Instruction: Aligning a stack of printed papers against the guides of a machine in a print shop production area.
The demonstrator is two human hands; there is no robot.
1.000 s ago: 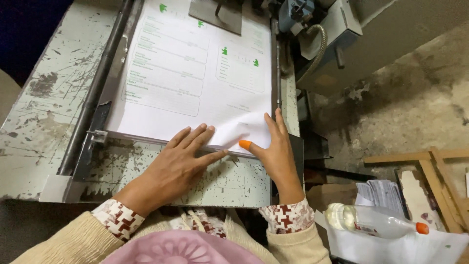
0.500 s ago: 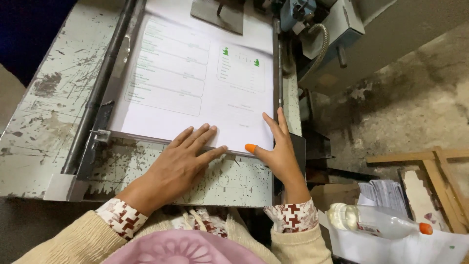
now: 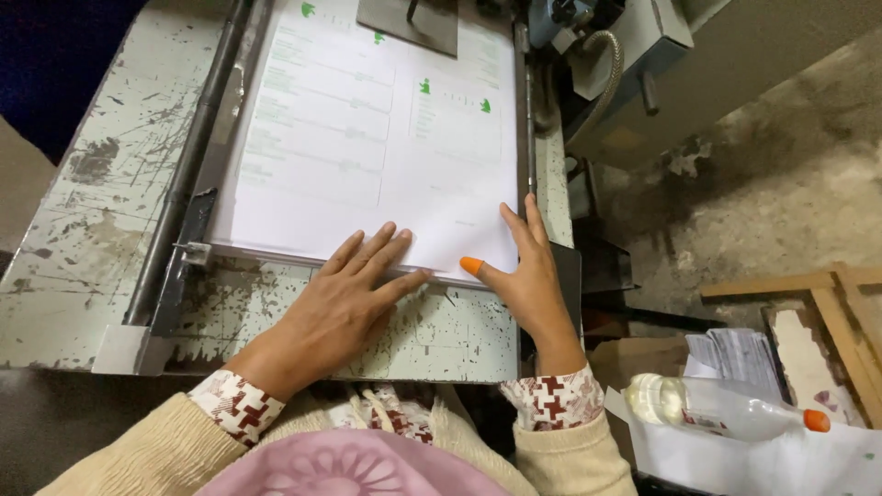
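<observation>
A stack of white printed sheets (image 3: 367, 156) with small green marks lies flat on a worn, paint-chipped metal machine table (image 3: 83, 248). My left hand (image 3: 344, 303) rests palm down at the stack's near edge, fingers spread onto the paper. My right hand (image 3: 524, 276) presses against the stack's near right corner, its fingers up along the right side and its thumb, with an orange tip, on the near edge. Neither hand grips anything.
A dark metal guide rail (image 3: 188, 174) runs along the stack's left side. A grey clamp plate (image 3: 409, 23) sits over the far end of the paper. Grey machine housing (image 3: 643, 73) stands at right. A plastic bottle with an orange cap (image 3: 726, 409) lies at lower right by wooden frames (image 3: 827, 312).
The lifted near corner of the paper has been laid flat. Both hands have settled against the stack's near edge and right corner.
</observation>
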